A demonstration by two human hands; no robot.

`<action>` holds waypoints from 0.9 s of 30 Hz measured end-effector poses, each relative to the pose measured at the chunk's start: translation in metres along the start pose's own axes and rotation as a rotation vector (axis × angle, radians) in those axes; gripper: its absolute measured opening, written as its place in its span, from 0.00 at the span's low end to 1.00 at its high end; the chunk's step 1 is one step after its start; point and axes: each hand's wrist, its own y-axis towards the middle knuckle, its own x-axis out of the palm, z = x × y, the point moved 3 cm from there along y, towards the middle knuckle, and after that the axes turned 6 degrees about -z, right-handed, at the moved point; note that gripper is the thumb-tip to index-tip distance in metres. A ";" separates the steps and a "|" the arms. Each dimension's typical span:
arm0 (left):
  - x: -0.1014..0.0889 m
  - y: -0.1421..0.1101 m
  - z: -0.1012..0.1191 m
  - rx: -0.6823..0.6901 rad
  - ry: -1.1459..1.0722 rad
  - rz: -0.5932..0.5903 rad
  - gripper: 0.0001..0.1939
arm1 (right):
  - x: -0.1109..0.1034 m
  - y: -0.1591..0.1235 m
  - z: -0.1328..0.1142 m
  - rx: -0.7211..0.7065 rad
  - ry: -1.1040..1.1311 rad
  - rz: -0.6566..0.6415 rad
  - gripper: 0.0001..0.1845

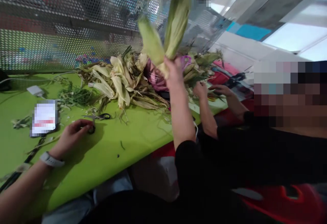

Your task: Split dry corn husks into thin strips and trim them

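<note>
My right hand (173, 70) is raised over the table, its fingers wrapped round a few pale green corn husks (178, 24) that point upward, slightly blurred. My left hand (74, 133), with a pale band at the wrist, is low over the green table (109, 149). Its fingers are closed at a small dark ring-shaped object (91, 129), whose kind I cannot make out. Just beyond those fingertips lie scissors (102, 116) with black handles. A heap of dry corn husks (121, 82) spreads behind, beside a purple net-like bundle (157, 77).
To my right a person in black works with both hands (201, 89) at the table. A phone-like object (44, 118), a white charger (35, 91) and green strands (74, 94) lie at left. A perforated metal screen (63, 23) borders the back.
</note>
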 end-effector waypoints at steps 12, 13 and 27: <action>0.014 0.006 0.010 0.056 -0.484 0.148 0.22 | 0.237 -0.197 0.072 0.481 0.501 -0.673 0.20; 0.013 0.006 0.008 0.040 -0.483 0.175 0.21 | 0.237 -0.195 0.068 0.416 0.437 -0.705 0.18; 0.000 0.004 0.000 0.008 -0.614 0.386 0.20 | 0.227 -0.181 0.064 0.133 0.326 -0.717 0.17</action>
